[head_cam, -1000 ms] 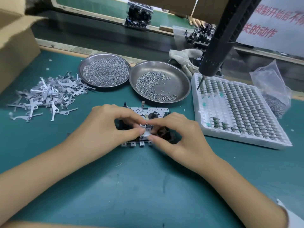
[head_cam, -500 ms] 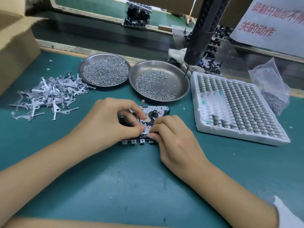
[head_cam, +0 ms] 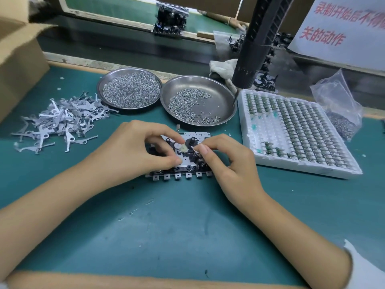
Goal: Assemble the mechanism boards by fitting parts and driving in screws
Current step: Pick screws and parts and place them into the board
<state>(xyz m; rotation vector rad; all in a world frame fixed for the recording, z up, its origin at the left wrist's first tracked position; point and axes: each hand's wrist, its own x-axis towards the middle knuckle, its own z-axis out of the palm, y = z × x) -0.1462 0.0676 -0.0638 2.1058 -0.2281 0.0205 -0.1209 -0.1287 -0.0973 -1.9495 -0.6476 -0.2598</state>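
With the grey metal mechanism board (head_cam: 183,161) lying flat on the green mat (head_cam: 166,226), the left hand (head_cam: 133,151) held it down while the right hand (head_cam: 227,161) pinched a small silvery part (head_cam: 195,148) over it, apparently mid-fitting; seating it precisely seemed next, then a screw.

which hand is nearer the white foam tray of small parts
Right. The right hand works at the right end of the mechanism board, just left of the foam tray. The left hand is over the board's left half, farther from the tray.
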